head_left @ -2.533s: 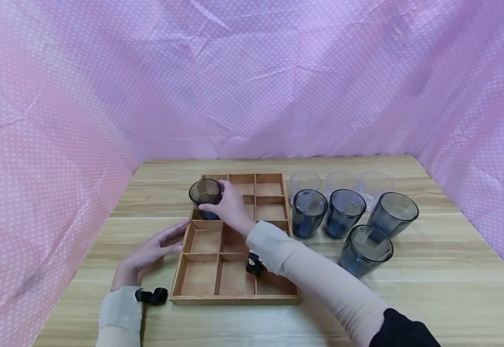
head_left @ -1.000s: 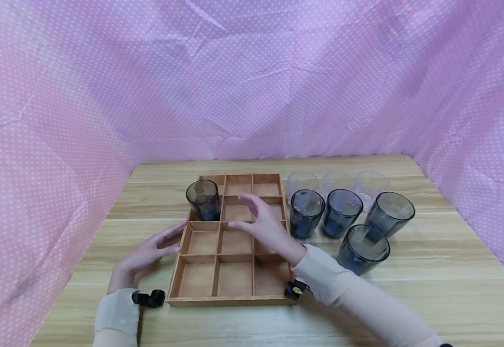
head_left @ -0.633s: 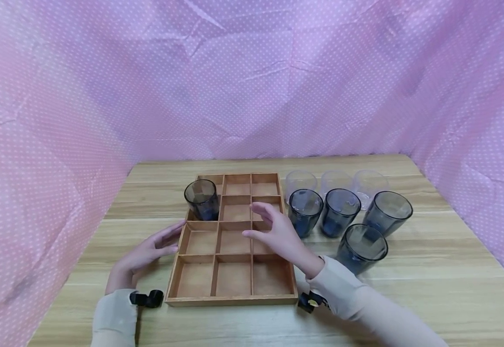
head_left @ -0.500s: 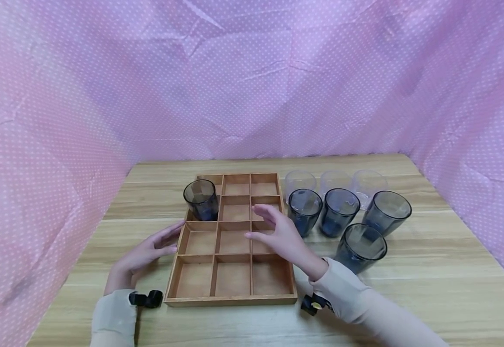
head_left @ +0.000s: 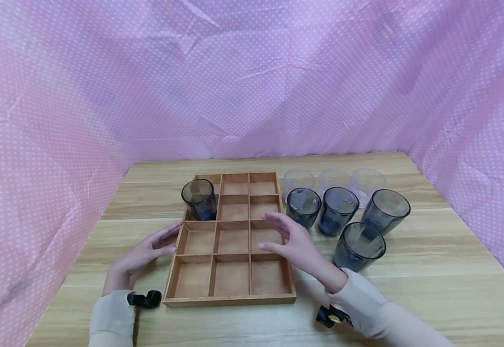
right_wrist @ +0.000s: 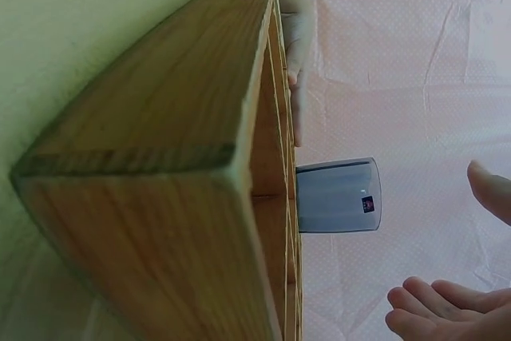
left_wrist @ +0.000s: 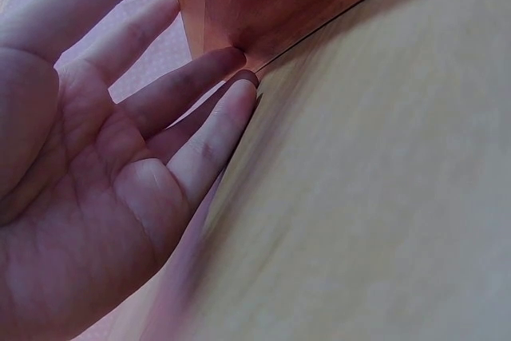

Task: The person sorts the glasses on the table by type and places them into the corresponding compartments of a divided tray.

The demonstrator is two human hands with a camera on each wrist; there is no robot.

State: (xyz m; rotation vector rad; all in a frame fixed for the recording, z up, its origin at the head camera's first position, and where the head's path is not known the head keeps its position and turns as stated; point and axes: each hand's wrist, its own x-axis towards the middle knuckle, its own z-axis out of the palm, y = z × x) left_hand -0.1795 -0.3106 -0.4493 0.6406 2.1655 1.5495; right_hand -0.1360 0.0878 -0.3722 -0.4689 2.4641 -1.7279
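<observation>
Our right hand (head_left: 298, 246) moves off, leaving one cup (head_left: 201, 201) standing in the box (head_left: 230, 302) our left hand (head_left: 144, 251) touches, both grips apart.

White-dotted pink cloth (head_left: 252, 96) borders 3 sides of the pale wood-grained table (head_left: 447, 260).
</observation>
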